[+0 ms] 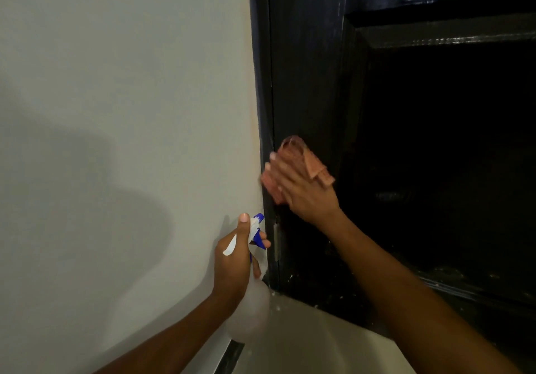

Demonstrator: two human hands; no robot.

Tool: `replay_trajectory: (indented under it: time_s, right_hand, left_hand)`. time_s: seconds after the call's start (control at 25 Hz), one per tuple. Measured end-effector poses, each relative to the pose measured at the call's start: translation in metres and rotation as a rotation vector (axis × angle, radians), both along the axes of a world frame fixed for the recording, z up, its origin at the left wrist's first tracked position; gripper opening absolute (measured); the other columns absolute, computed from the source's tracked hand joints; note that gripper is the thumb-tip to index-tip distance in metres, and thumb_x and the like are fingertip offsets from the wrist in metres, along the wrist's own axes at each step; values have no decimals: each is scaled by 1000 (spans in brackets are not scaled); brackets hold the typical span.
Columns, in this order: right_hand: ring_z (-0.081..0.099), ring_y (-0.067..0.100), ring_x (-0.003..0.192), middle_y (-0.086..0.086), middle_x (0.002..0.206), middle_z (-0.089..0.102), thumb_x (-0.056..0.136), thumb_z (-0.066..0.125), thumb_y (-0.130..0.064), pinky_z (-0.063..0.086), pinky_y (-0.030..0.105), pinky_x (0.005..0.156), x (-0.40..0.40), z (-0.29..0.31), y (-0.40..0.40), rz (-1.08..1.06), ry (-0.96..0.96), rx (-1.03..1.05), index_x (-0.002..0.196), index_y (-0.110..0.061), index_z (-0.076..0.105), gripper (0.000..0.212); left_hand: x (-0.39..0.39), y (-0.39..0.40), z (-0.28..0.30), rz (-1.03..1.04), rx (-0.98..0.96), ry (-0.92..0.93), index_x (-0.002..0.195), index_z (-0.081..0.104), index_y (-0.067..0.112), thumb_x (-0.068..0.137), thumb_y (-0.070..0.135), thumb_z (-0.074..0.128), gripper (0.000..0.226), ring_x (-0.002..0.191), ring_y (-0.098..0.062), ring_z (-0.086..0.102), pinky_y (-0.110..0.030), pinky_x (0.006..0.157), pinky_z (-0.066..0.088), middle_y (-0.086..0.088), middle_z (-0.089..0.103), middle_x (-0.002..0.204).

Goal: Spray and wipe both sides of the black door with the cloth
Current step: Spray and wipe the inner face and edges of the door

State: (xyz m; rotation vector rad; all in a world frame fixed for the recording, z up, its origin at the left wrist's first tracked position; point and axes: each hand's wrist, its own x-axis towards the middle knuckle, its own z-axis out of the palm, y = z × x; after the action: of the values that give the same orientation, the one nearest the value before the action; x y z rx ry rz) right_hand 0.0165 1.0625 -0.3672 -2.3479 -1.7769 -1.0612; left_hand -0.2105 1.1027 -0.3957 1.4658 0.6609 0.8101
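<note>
1. Head view, right hand: the right hand (295, 183) sits at the centre of the frame with its fingers laid out straight, pressing the pink cloth (301, 161) flat against the black door (307, 83). The grip is a flat-palm press, not a curl; a corner of cloth sticks out to the right of the hand. The flat hand likely spreads pressure so that more cloth meets the paint.

2. Head view, left hand: the left hand (235, 257), below and left of the cloth, holds the spray bottle (252, 307) by its neck, thumb raised along the white and blue trigger head (256, 230) and fingers curled around the front. The nozzle points toward the door's left edge, probably kept ready for another spray.

3. Head view, task thing: the door fills the right half of the frame, and the cloth works its left stile beside the dark frame strip (262, 112). A hinge-like plate (277, 243) shows lower on that edge. Only one side of the door can be judged; the other is not in view.

4. Head view, surface and room: the door paint is glossy, with pale specks and scuffs near its lower rail. A plain pale wall (116, 112) fills the left half and carries a soft shadow. A light floor (304, 344) shows at the bottom centre.
</note>
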Motion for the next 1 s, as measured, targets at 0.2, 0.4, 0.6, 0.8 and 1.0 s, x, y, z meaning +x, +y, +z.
replay_trajectory:
  time_s: [0.2, 0.4, 0.6, 0.8, 1.0]
  right_hand:
    - [-8, 33, 157, 10, 170, -10, 98, 49, -23, -5, 59, 125, -20, 44, 28, -52, -14, 308, 164, -17, 5, 79]
    - [-23, 32, 150, 6, 167, -20, 102, 45, -13, -7, 60, 121, -17, -81, -13, -57, 14, -343, 158, -26, -15, 83]
    - [1, 31, 157, 1, 171, -12, 99, 40, -16, 33, 58, 117, -14, -72, -19, -38, 138, -198, 163, -31, -7, 80]
    - [1, 29, 158, 4, 171, -13, 94, 44, -13, 19, 51, 124, -6, -52, -20, -44, 163, 113, 164, -22, -5, 86]
    - [6, 33, 157, 4, 172, -5, 92, 53, -9, 28, 59, 118, -1, -167, -50, -14, 219, -153, 164, -26, 3, 90]
  left_hand:
    - [1, 6, 7, 37, 21, 10, 92, 73, -1, 84, 67, 33, 80, 61, -28, 64, -28, 49, 54, -14, 75, 84]
    - [-2, 4, 0, 28, 3, 66, 98, 71, 0, 72, 85, 37, 95, 69, -33, 70, -36, 62, 59, -17, 73, 81]
    - [-7, 7, -6, 45, -2, 73, 100, 71, 3, 74, 75, 36, 84, 79, -31, 73, -37, 73, 62, -14, 75, 87]
    - [-4, -1, -8, -8, -71, 84, 96, 70, 1, 77, 69, 37, 78, 81, -30, 72, -35, 75, 60, -16, 74, 89]
    - [-6, -4, -30, 9, -12, 132, 103, 70, 3, 77, 75, 35, 83, 80, -34, 72, -37, 69, 61, -14, 75, 90]
